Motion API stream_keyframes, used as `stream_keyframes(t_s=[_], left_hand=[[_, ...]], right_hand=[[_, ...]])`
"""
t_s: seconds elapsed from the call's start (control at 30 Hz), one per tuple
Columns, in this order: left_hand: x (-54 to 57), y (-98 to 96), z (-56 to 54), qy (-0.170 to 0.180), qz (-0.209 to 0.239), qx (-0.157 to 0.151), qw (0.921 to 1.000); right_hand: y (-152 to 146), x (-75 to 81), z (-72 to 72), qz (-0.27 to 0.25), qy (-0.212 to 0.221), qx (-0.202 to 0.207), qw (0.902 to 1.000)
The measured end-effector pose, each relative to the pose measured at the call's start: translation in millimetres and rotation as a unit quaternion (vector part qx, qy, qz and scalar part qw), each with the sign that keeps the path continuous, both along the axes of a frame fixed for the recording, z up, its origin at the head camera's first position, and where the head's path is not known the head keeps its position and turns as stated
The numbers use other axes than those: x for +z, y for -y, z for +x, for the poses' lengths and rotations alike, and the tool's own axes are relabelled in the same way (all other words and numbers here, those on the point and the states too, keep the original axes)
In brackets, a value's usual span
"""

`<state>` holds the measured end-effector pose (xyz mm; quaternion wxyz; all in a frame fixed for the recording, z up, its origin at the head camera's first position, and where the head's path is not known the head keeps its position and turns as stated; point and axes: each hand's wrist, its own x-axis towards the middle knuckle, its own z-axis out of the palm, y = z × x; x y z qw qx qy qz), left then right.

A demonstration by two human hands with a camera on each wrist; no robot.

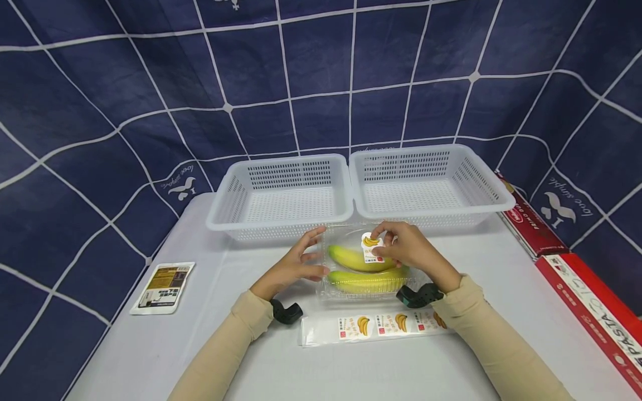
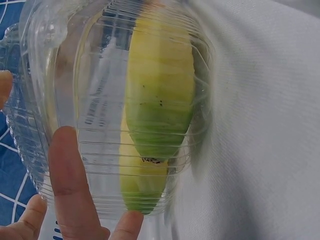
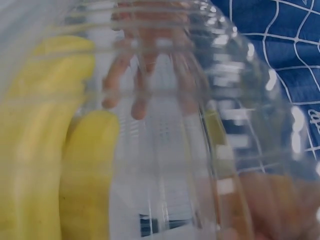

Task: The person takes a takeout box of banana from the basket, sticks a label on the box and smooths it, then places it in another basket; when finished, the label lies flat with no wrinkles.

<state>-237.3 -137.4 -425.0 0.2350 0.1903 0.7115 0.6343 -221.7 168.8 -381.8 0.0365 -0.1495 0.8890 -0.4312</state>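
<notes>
A clear plastic clamshell box (image 1: 335,294) with two bananas (image 1: 368,282) inside stands on the table, its lid down. At its left side is my left hand (image 1: 292,266), fingers spread and bent a little, the tips at the plastic wall; in the left wrist view those fingers (image 2: 70,180) lie along the ribbed wall. Over the lid, my right hand (image 1: 408,248) pinches the right edge of a white banana sticker (image 1: 370,253) between thumb and forefinger. Whether the sticker touches the lid all over, I cannot tell. The right wrist view is blurred by the plastic.
In front of me lies a strip of banana stickers (image 1: 361,328). Two white mesh baskets (image 1: 281,225) (image 1: 431,214) stand behind the box. A flat pouch (image 1: 163,288) is at the left; red boxes (image 1: 597,312) line the right edge.
</notes>
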Motion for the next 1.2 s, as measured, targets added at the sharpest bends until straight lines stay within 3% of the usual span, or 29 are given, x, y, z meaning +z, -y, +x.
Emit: stream_keyframes(t_s=[0.33, 0.63, 0.93, 1.2], left_hand=[[1.9, -0.8, 0.4, 0.002, -0.003, 0.002, 1.0000], [2.2, -2.5, 2.3, 0.010, -0.004, 0.008, 0.9999], [1.6, -4.1, 2.6, 0.004, 0.000, 0.005, 1.0000], [2.8, -5.6, 4.4, 0.006, 0.006, -0.002, 1.0000]], right_hand=[[1.3, 0.0, 0.2, 0.048, -0.043, 0.016, 0.9978], [-6.7, 11.5, 6.8, 0.021, -0.021, 0.074, 0.9968], [-38.7, 33.9, 16.1, -0.075, -0.005, 0.170, 0.9825], [-85.6, 46.3, 16.1, -0.186, -0.018, 0.197, 0.9624]])
